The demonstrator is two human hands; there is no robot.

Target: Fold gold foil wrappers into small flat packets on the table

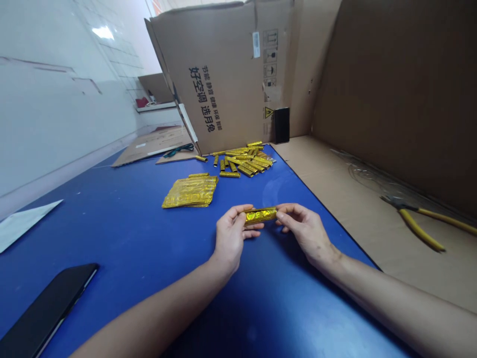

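A short gold foil roll is held level between both hands above the blue mat. My left hand pinches its left end with thumb and fingers closed. Its right end is pinched by my right hand. Farther back lies a flat stack of gold foil sheets. Beyond that sits a pile of several finished gold rolls, close to the cardboard box.
A large printed cardboard box stands at the back, cardboard sheets to the right. Yellow-handled pliers lie on the cardboard at right. A black phone rests at the near left, a white paper beyond it. A small black object leans against the box.
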